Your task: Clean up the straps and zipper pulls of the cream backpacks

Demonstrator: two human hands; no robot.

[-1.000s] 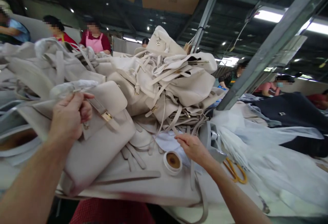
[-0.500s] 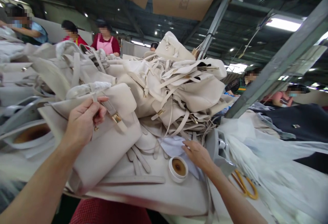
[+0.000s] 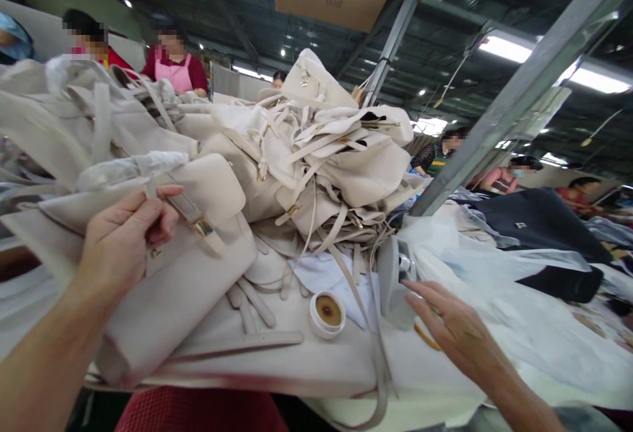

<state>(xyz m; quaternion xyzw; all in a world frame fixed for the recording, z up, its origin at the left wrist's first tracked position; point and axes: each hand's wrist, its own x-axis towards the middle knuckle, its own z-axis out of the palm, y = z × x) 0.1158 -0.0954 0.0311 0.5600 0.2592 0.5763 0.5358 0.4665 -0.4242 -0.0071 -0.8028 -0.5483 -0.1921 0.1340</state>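
My left hand (image 3: 131,227) is closed in a pinch on a thin strap of a cream handbag (image 3: 198,287). The bag leans tilted at the left, with a gold clasp (image 3: 202,226) on its front. Over at the right, my right hand (image 3: 455,323) has its fingers stretched out and holds nothing that I can see. Its fingertips are beside a grey plastic holder (image 3: 390,287) with a shiny metal part; whether they touch it I cannot tell. Under the hand shows a bit of the yellow-orange scissors handle (image 3: 426,336); the rest is hidden.
A small round tub of brown paste (image 3: 327,315) stands near a white cloth (image 3: 321,274). Loose straps (image 3: 237,346) lie in front. Behind rises a heap of cream bags (image 3: 346,155). Clear plastic sheeting (image 3: 494,300) and a black bag (image 3: 548,227) lie right. Several people work beyond.
My right hand has left the white cloth and moved right, to the grey holder and over the scissors. My left hand keeps its pinch on the strap. The view has turned right.
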